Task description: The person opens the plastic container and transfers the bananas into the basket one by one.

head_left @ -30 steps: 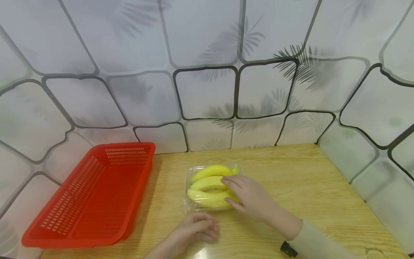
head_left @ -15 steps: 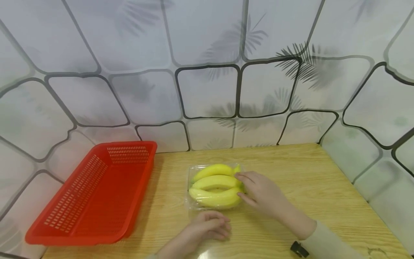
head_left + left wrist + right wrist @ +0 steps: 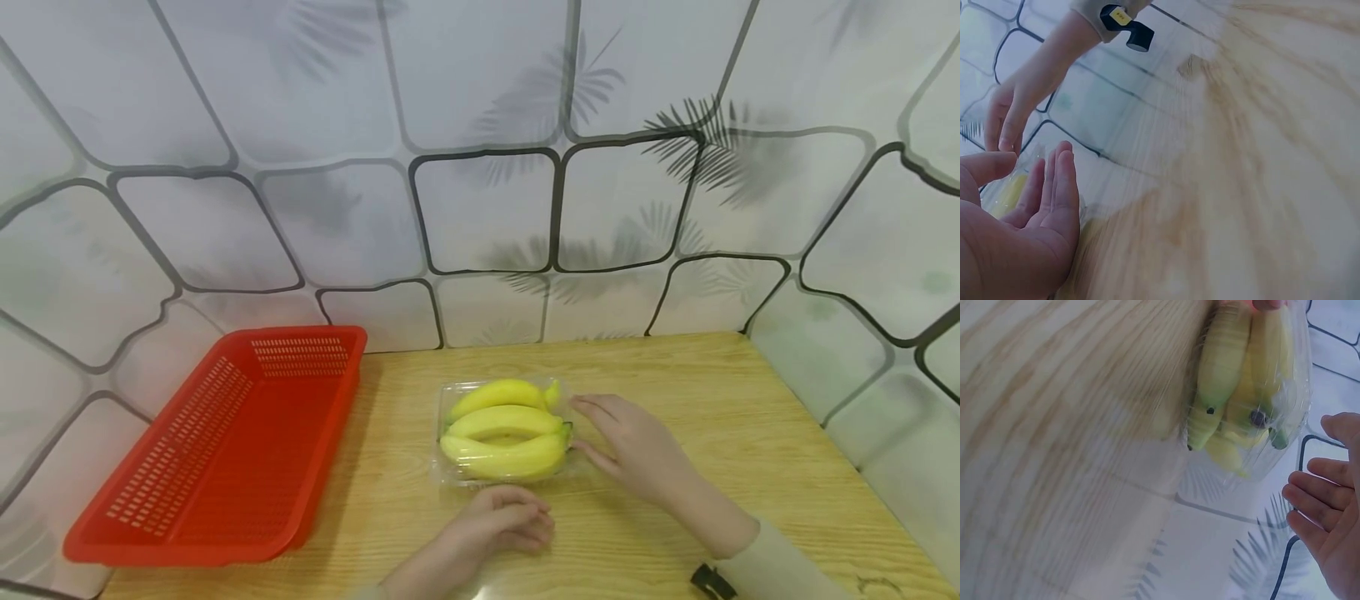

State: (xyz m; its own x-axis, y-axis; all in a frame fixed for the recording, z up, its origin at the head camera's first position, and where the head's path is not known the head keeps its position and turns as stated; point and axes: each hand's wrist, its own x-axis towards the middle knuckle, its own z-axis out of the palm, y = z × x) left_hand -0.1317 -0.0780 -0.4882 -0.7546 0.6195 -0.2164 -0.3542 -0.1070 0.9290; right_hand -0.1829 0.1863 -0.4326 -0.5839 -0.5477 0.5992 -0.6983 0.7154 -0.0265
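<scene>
A clear plastic box (image 3: 444,400) with several yellow bananas (image 3: 510,422) in it lies on the wooden table. My right hand (image 3: 637,446) is at the box's right end, its fingers extended and holding nothing. In the right wrist view that hand (image 3: 1335,506) appears apart from the box (image 3: 1300,394), palm showing. In front of the box's near side is my left hand (image 3: 498,529), with relaxed, slightly bent fingers and nothing held. The left wrist view shows the left hand (image 3: 1029,231) with its palm up and part of the bananas (image 3: 1009,195) behind its fingers.
To the left stands a red perforated plastic basket (image 3: 247,450), its bottom bare. Behind and beside the wooden table (image 3: 675,375) rise patterned walls (image 3: 480,217). A dark device (image 3: 712,581) is strapped at the right sleeve.
My right hand has drawn back to the right, from over the bananas to the box's right end. The left hand has shifted a little right. The view has moved slightly.
</scene>
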